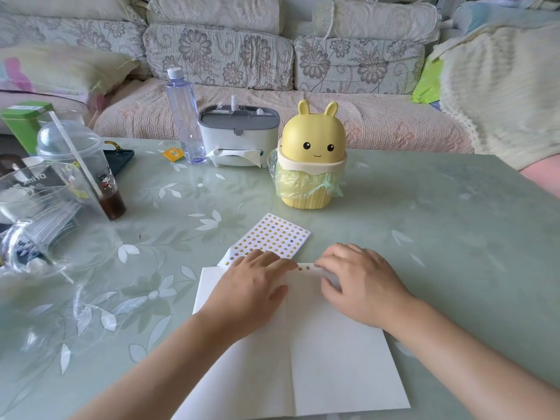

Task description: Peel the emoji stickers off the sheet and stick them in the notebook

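An open notebook (321, 359) with blank white pages lies flat on the table in front of me. Two small yellow emoji stickers (304, 268) sit at the top edge of its right page. The sticker sheet (274, 234), white with rows of tiny yellow emojis, lies just beyond the notebook, its near corner under my left hand. My left hand (251, 286) rests palm down on the left page, fingertips beside the stuck stickers. My right hand (360, 283) lies on the right page's top, fingers pressing near the stickers. Neither hand visibly holds anything.
A yellow bunny-shaped mini bin (310, 159) with a plastic liner stands behind the sheet. A tissue box (239, 134) and a water bottle (185, 116) are further back. Plastic cups (78, 165) and clutter crowd the left. A sofa lies beyond the table.
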Action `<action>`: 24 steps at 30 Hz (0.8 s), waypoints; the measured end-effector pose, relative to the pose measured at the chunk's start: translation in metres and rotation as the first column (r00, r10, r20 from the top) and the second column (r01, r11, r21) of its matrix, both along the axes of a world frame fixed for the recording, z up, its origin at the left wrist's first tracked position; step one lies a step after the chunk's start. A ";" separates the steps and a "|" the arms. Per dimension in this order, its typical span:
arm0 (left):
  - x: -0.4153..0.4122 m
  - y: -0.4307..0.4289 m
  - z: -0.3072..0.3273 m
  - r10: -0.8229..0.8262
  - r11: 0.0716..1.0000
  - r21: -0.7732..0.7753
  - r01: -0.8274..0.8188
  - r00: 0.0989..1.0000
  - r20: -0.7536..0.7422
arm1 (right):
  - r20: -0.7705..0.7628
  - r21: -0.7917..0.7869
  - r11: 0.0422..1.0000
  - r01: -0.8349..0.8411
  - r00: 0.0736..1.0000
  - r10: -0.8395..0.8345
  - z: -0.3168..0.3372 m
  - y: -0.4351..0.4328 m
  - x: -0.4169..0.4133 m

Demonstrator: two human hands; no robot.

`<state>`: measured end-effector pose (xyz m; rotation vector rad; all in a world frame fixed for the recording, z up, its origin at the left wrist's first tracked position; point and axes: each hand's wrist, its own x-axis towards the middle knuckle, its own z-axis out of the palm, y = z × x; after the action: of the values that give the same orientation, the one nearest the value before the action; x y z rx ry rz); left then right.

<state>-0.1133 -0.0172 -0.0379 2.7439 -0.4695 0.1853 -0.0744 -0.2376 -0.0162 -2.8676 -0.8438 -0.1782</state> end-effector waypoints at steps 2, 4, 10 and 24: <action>-0.004 0.000 0.001 -0.060 0.996 -0.071 0.061 0.998 0.021 | 0.032 0.076 0.997 -0.007 0.999 0.005 0.006 0.004 0.004; -0.010 -0.001 0.001 -0.146 0.980 -0.139 0.144 0.989 -0.004 | 0.042 0.153 0.987 -0.044 0.998 0.038 0.009 0.010 0.007; -0.022 0.002 0.005 -0.173 0.935 -0.300 0.192 0.981 0.089 | -0.131 0.091 0.981 -0.171 0.974 0.182 0.006 0.033 0.009; -0.002 0.021 0.011 0.144 0.989 -0.015 -0.147 0.979 -0.145 | -0.213 0.083 0.995 -0.058 0.974 0.074 0.006 0.032 0.008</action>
<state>-0.1152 0.0034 -0.0268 2.7430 -0.2260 0.0282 -0.0666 -0.2058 -0.0098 -2.7199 -0.8676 0.1045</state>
